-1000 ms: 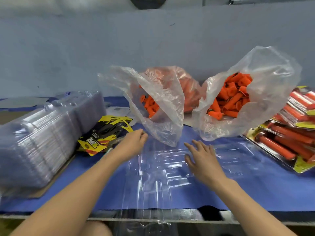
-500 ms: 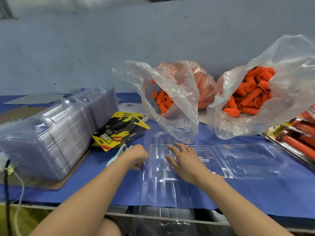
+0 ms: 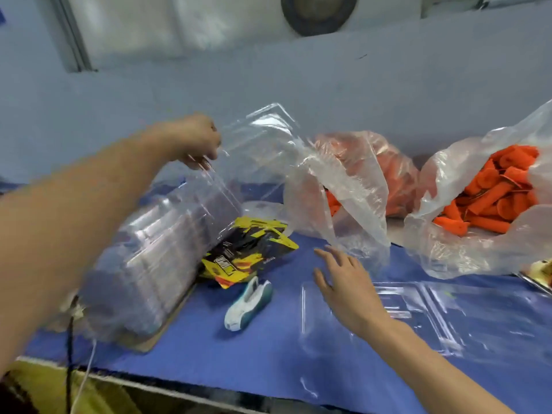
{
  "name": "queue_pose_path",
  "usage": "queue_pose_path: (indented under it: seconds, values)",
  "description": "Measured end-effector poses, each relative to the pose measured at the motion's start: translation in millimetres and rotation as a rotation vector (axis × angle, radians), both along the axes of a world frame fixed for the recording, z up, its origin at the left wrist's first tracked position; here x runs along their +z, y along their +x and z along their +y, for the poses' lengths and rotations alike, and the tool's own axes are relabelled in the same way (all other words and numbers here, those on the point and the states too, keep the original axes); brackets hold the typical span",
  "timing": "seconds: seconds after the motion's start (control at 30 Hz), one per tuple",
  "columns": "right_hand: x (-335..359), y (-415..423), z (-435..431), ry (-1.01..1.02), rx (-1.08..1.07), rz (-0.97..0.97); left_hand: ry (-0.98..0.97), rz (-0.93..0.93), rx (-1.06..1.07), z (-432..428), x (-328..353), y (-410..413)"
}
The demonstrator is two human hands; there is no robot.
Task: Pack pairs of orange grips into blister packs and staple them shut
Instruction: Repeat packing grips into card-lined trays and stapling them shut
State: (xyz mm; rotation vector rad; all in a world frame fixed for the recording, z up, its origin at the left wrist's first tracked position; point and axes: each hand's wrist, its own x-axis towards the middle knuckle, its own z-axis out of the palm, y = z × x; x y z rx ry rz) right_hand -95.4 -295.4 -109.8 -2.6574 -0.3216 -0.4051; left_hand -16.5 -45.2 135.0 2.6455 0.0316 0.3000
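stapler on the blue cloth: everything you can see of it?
White body with teal sides, plastic-looking, small and rounded, the stapler lies on the blue cloth, its length running near-left to far-right. It sits just in front of the yellow-black cards and left of the open blister pack. The left hand and right hand are both off it.

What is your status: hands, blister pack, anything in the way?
Left hand pinches raised blister pack. Right hand open over flat pack. Stapler beside it, path clear.

Bare left hand (image 3: 195, 140), bare right hand (image 3: 343, 283); left forearm (image 3: 77, 222), right forearm (image 3: 433, 369) bare too.
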Motion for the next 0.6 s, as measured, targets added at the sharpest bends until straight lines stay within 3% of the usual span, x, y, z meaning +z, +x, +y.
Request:
queue_pose_path:
  seconds: [0.13, 0.3, 0.47, 0.6]
  values:
    - [59.0, 23.8, 75.4, 0.219, 0.238, -0.110, -0.104, 0.020, 0.098, 73.5, 20.4, 27.6]
    - [106.9, 61.6, 177.4, 0.328, 0.478, -0.056, -0.209, 0.050, 0.207, 141.9, -29.7, 88.3]
    - [85.3, 97.2, 236.4, 0.237, 0.504, 0.023, -0.110, 0.236, 0.246, 172.6, -68.0, 132.7]
    - [61.3, 115.1, 252.1, 0.282, 0.538, 0.043, 0.113, 0.211, 0.322, 176.7, -83.1, 157.6]
